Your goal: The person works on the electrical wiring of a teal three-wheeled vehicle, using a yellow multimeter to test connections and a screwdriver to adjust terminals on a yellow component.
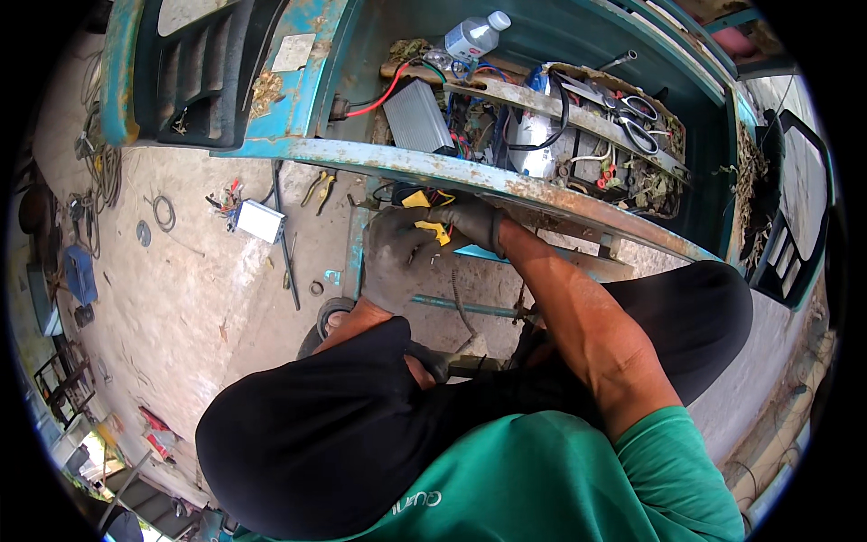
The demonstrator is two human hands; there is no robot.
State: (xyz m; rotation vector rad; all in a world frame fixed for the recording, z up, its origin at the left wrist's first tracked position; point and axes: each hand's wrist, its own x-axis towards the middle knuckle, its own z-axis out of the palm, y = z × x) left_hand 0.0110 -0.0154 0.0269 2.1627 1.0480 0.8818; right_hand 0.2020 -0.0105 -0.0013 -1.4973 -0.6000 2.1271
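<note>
My left hand (390,257), in a grey work glove, is closed in front of the teal metal frame's lower rail. Close beside it, my right hand (475,222) reaches in from the right, also gloved, its fingers bent toward the left one. Between the hands shows a small yellow piece (435,231); its kind is unclear. A second yellow-and-black piece (415,199) sits just above the fingers, beside thin dark wires (442,197). The gloves hide most of what the fingers grip.
Above the rail, an open teal compartment (704,154) holds a finned silver box (417,117), a plastic bottle (479,36), scissors (639,122) and tangled wires. On the floor at left lie yellow-handled pliers (318,191), a white box with wires (260,221) and a black rod (289,266).
</note>
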